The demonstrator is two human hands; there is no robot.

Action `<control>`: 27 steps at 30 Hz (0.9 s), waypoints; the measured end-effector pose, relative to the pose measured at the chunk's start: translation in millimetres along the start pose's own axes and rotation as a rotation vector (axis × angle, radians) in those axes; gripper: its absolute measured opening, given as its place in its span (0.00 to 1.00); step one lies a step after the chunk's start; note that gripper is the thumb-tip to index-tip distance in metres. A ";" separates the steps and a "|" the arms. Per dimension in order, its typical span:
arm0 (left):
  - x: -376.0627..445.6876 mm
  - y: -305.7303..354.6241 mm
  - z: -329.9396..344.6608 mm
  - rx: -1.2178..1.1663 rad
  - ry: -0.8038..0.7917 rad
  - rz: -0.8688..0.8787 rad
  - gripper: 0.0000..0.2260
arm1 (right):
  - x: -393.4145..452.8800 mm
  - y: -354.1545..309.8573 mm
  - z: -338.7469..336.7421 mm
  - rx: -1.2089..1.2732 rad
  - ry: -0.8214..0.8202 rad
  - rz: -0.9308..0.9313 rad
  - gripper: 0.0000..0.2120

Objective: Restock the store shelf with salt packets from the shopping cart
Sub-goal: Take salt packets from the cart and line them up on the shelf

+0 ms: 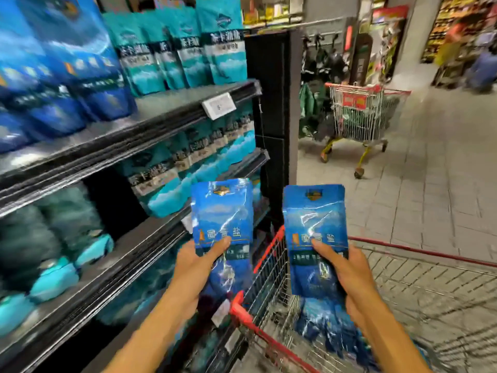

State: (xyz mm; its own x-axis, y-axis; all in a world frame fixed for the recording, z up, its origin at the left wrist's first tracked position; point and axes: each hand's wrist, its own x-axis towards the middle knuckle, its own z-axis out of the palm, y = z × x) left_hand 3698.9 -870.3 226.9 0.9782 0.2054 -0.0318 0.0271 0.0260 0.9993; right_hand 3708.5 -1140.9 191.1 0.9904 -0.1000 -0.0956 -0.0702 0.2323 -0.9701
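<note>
Shelf unit [150, 122] fills the left side, several black tiers running away from the camera. Top tier holds dark blue packets [80, 76] at near left and teal packets [220, 41] further along, all upright; a white price tag [218, 105] sits on the tier's front edge. Lower tiers carry more teal packets, blurred.

Cart [269, 265], wire with red rim, stands at lower right just beside the shelf; more blue packets [325, 327] lie in its basket. A second cart [360, 114] stands well apart down the aisle on the tiled floor [430, 184].

Left hand [199, 262] grips one blue salt packet [223, 216] upright by its lower half, thumb across the front, held in front of the lower tiers beside the cart's rim.

Right hand [347, 273] grips another blue packet [316, 224] the same way, upright above the cart's basket.
</note>
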 end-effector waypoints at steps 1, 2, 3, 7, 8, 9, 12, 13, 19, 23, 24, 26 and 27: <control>-7.3 12.8 -12.4 -0.006 0.023 0.031 0.23 | -0.7 -10.1 16.2 0.008 -0.036 -0.023 0.21; -14.4 24.0 -22.9 -0.016 0.043 0.058 0.22 | -1.9 -18.7 31.0 0.017 -0.067 -0.038 0.21; -22.0 36.2 -34.4 -0.028 0.068 0.090 0.21 | -1.6 -26.5 46.6 0.017 -0.098 -0.053 0.22; -53.9 77.6 -69.3 -0.033 0.182 0.213 0.18 | -4.2 -51.0 102.1 0.050 -0.249 -0.101 0.24; -61.4 87.3 -79.6 -0.036 0.214 0.240 0.18 | -5.0 -57.1 117.8 0.059 -0.292 -0.117 0.23; -68.1 95.3 -88.2 -0.034 0.246 0.260 0.18 | -6.4 -62.3 131.4 0.070 -0.330 -0.129 0.22; -88.4 117.3 -114.4 -0.049 0.356 0.305 0.18 | -14.7 -77.0 172.2 0.107 -0.478 -0.138 0.22; -95.8 125.6 -124.4 -0.053 0.392 0.324 0.18 | -17.4 -81.7 187.3 0.112 -0.529 -0.140 0.21; -143.5 174.0 -173.0 -0.032 0.541 0.415 0.17 | -49.4 -110.2 272.7 0.214 -0.796 -0.141 0.24; -170.4 211.6 -206.2 -0.034 0.672 0.506 0.20 | -79.8 -135.3 332.8 0.266 -0.975 -0.167 0.18; -176.5 222.0 -215.6 -0.030 0.689 0.518 0.19 | -87.3 -142.6 348.0 0.284 -1.008 -0.165 0.17; -187.8 240.8 -236.6 -0.034 0.715 0.535 0.18 | -102.0 -156.4 379.1 0.311 -1.073 -0.166 0.18; -192.3 248.8 -247.8 -0.035 0.734 0.544 0.19 | -108.3 -162.3 394.6 0.322 -1.099 -0.167 0.18</control>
State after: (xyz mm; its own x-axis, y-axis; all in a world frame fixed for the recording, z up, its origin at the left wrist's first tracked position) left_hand 3466.4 -660.9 476.7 0.4770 0.7684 0.4267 -0.4174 -0.2292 0.8793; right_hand 3659.7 -786.0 447.0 0.5649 0.7060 0.4272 -0.0519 0.5471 -0.8355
